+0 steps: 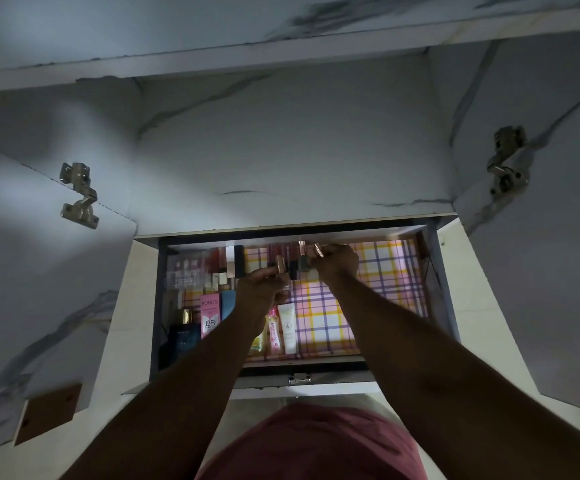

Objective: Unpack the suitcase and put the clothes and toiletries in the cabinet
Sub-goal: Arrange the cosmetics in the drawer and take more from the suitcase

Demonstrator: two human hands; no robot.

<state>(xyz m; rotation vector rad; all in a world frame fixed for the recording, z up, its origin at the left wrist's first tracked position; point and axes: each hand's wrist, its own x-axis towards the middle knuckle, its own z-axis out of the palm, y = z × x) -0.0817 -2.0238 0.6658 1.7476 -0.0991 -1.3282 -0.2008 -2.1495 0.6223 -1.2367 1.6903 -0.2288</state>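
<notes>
Reaching into the drawer (pixel 434 271) at frame centre, the left hand (pixel 264 289) grips one rose-gold-capped tube (pixel 280 264); the right hand (pixel 337 261) pinches two more tubes (pixel 311 252).

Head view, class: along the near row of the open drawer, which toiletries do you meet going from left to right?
Dark blue bottle with gold cap → pink Pond's BB box → yellow bottle → pink tube → white tube.

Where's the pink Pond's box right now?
In the head view, the pink Pond's box lies in the left part of the drawer, between the dark blue bottle and the left forearm.
</notes>
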